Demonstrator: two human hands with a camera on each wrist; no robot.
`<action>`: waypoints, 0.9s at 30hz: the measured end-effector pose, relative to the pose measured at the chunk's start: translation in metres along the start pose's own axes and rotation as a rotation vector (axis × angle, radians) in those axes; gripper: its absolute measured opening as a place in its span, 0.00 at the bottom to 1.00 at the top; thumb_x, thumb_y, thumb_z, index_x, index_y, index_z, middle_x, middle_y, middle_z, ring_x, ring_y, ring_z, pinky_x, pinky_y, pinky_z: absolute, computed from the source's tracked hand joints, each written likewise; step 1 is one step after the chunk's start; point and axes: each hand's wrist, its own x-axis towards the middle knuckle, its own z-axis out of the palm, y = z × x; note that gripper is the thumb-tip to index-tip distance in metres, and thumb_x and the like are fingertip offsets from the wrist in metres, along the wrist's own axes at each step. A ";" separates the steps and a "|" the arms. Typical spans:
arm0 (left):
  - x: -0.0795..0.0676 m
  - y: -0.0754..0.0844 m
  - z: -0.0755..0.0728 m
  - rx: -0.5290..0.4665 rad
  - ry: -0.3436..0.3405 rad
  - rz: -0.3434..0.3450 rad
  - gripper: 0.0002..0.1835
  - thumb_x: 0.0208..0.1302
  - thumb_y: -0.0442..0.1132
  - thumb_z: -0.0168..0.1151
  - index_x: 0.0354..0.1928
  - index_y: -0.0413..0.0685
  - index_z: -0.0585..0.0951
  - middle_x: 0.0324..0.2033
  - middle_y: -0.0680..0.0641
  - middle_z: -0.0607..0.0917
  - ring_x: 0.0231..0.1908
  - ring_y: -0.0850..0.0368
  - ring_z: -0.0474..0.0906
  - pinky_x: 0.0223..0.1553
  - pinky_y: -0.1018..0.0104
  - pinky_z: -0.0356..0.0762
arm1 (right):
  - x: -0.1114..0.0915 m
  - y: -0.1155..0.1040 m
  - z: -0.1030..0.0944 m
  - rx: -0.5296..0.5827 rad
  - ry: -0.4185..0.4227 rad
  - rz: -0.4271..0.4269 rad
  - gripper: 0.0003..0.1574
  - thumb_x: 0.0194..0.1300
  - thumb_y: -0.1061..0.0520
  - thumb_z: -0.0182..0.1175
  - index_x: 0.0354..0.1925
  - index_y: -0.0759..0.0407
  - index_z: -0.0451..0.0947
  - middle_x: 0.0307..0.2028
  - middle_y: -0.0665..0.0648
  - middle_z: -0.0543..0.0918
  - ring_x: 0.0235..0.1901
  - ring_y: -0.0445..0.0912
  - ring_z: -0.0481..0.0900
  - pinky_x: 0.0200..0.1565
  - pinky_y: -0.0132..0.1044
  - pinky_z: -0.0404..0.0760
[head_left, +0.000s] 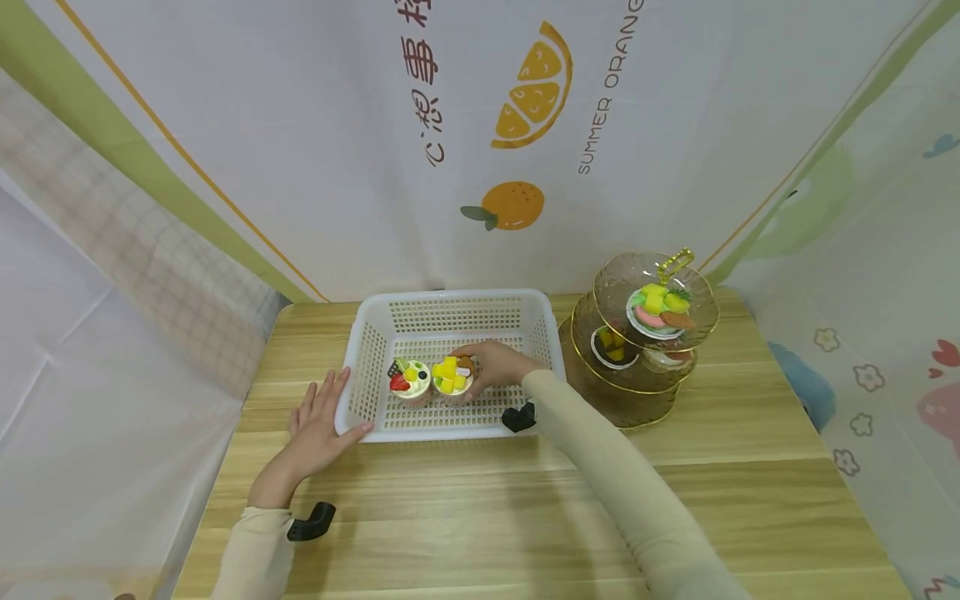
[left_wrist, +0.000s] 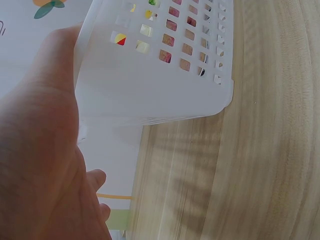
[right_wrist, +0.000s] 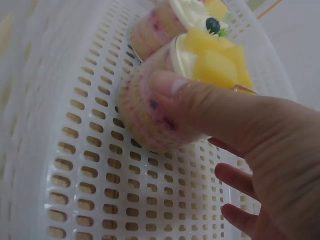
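as the right-wrist view, unlike the head view, shows, the yellow-topped cup (head_left: 450, 383) is pink-speckled; right hand (head_left: 497, 367) pinches it, left hand (head_left: 315, 432) splays.

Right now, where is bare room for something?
Bare: table between the sleeves, in front of the basket; right of the right sleeve, before the tiered stand. Crowded: basket, around the right hand and dessert cups.

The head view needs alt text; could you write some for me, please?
A person's right hand grips a yellow-topped cake cup beside a strawberry-topped one in a white basket, while the left hand touches the basket's near-left corner. On the wooden table to the right, a tiered stand holds more desserts.
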 end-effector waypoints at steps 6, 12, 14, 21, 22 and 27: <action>0.000 0.000 -0.001 0.004 -0.008 -0.007 0.53 0.68 0.57 0.64 0.82 0.54 0.40 0.77 0.29 0.40 0.72 0.23 0.28 0.60 0.21 0.28 | 0.002 0.001 0.001 -0.074 0.036 -0.019 0.56 0.46 0.47 0.83 0.72 0.47 0.71 0.66 0.54 0.76 0.66 0.52 0.71 0.66 0.51 0.66; 0.000 0.000 0.000 -0.003 -0.012 -0.009 0.53 0.68 0.56 0.64 0.82 0.55 0.40 0.77 0.29 0.39 0.72 0.23 0.28 0.60 0.21 0.27 | 0.003 0.003 0.002 -0.067 0.068 -0.004 0.54 0.46 0.45 0.83 0.71 0.47 0.73 0.64 0.53 0.79 0.63 0.50 0.74 0.65 0.48 0.68; 0.000 0.000 0.000 -0.007 -0.015 -0.009 0.53 0.68 0.56 0.64 0.82 0.55 0.40 0.77 0.30 0.39 0.72 0.23 0.28 0.60 0.21 0.26 | 0.003 0.005 0.003 -0.043 0.080 0.003 0.53 0.47 0.45 0.83 0.70 0.47 0.74 0.63 0.53 0.79 0.62 0.49 0.75 0.64 0.48 0.69; 0.001 -0.001 -0.001 0.001 -0.011 -0.012 0.54 0.68 0.57 0.63 0.82 0.55 0.40 0.77 0.30 0.39 0.73 0.24 0.26 0.60 0.20 0.27 | -0.003 -0.002 -0.007 0.105 0.188 -0.012 0.50 0.49 0.46 0.82 0.69 0.49 0.75 0.66 0.53 0.76 0.64 0.51 0.72 0.65 0.53 0.68; 0.001 -0.001 -0.001 0.003 -0.011 -0.013 0.54 0.68 0.57 0.63 0.82 0.55 0.40 0.77 0.30 0.39 0.73 0.24 0.26 0.60 0.20 0.27 | -0.005 -0.005 -0.010 0.126 0.208 -0.016 0.51 0.49 0.45 0.82 0.69 0.49 0.75 0.66 0.53 0.76 0.65 0.51 0.71 0.65 0.54 0.67; 0.001 -0.001 -0.001 -0.005 -0.019 -0.015 0.54 0.68 0.57 0.63 0.82 0.54 0.40 0.77 0.30 0.39 0.72 0.24 0.27 0.60 0.20 0.26 | -0.019 -0.015 -0.021 0.218 0.306 -0.043 0.52 0.51 0.44 0.81 0.70 0.51 0.73 0.67 0.52 0.74 0.68 0.52 0.68 0.66 0.56 0.64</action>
